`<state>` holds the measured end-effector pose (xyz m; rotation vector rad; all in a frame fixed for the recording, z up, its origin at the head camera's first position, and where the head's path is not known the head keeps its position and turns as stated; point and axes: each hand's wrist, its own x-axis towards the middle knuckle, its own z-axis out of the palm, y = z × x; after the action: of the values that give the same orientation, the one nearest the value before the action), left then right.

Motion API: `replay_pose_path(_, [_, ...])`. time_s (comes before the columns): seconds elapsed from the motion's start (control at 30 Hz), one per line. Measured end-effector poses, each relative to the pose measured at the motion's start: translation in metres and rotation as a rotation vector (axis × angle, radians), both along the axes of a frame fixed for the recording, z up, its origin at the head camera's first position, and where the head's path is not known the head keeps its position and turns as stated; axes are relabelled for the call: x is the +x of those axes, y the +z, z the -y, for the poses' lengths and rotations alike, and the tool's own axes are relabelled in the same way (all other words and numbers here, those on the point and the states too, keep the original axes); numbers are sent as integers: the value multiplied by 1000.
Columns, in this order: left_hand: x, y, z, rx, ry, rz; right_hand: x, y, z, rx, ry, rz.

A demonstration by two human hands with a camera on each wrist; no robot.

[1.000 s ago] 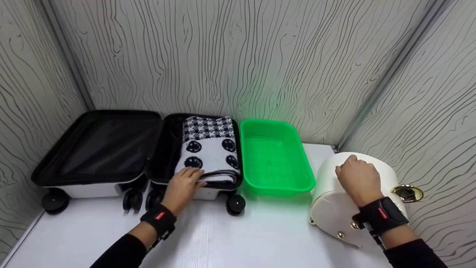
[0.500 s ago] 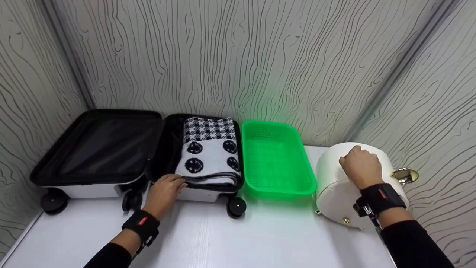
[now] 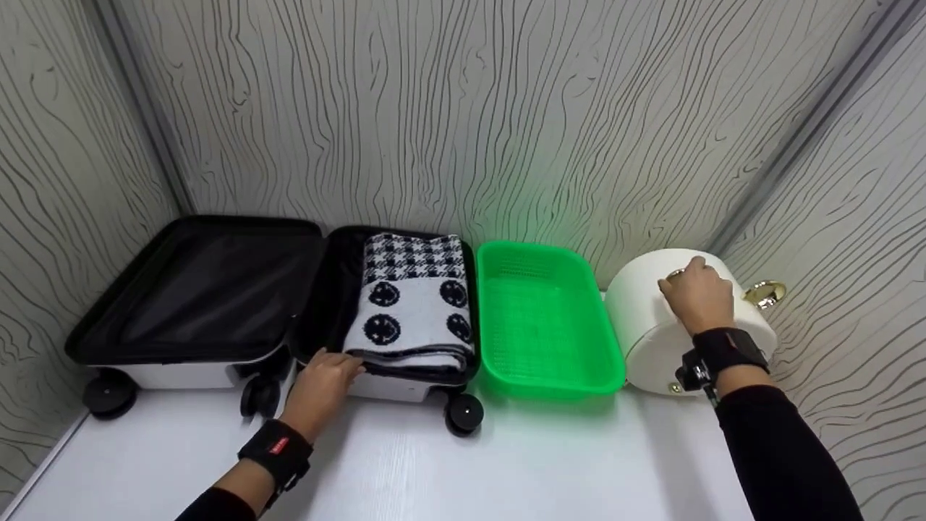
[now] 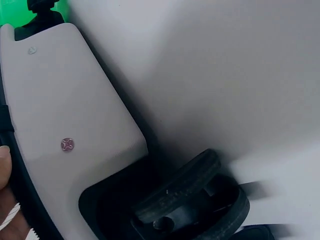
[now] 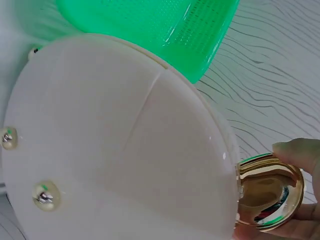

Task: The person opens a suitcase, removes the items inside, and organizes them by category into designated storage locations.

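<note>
My left hand (image 3: 322, 388) holds the front rim of the open suitcase (image 3: 401, 389), its fingers bent over the edge beside a folded black-and-white cloth (image 3: 416, 311) with smiley faces and a houndstooth border. In the left wrist view a fingertip (image 4: 4, 162) lies against the black rim. My right hand (image 3: 700, 297) grips a shiny gold ear-shaped handle (image 5: 267, 195) on top of a rounded white container (image 3: 642, 297). The thumb and fingers wrap that handle in the right wrist view. Small gold balls (image 5: 46, 195) show on the container's face.
A green plastic basket (image 3: 611, 354) stands between suitcase and container. The suitcase's other half (image 3: 217, 289) lies open at left, its black wheels (image 3: 463, 414) facing the front. A second gold ear (image 3: 765, 293) sticks out at right. Patterned walls enclose the white table (image 3: 470, 477).
The right hand has moved the white container back toward the wall and closer to the basket. The left hand has slid left from the cloth's front edge onto the suitcase rim.
</note>
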<state>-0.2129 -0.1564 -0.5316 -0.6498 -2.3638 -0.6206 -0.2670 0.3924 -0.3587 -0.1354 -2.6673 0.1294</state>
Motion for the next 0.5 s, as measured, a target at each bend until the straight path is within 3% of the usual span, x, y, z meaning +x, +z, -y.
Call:
replay_pose_path(0.33, [-2, -7, 1, 10, 6, -69, -56, -9, 4, -121, -40, -16])
replay_pose_path(0.5, [-5, -8, 1, 3, 8, -91, -78, -5, 3, -243, -59, 45])
